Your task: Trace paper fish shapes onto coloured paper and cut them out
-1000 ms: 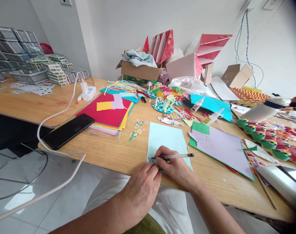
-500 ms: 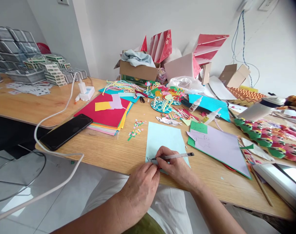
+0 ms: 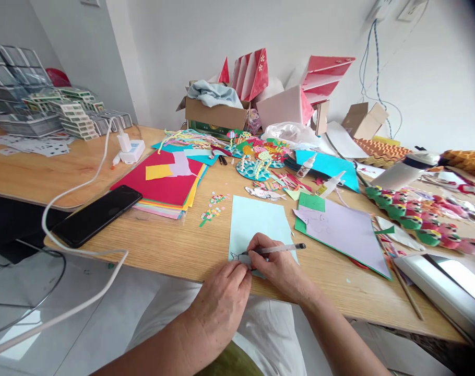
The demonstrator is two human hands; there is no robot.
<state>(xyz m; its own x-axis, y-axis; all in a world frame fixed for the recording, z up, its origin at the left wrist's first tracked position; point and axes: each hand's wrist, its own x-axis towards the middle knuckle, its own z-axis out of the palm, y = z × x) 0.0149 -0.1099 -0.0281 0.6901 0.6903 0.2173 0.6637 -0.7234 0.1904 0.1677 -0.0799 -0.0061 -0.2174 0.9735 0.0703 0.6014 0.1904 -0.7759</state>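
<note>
A pale blue sheet of paper lies flat near the front edge of the counter, dark drawn lines marking its lower left corner. Above it slants a slim pen, barrel whitish and translucent, black end rightward, writing end toward the lines.

You have one left hand, one right hand, one pen and one pale-blue sheet at twelve o'clock. You count one phone at ten, one yellow scrap at eleven, two glue bottles at one, one flask at two.
</note>
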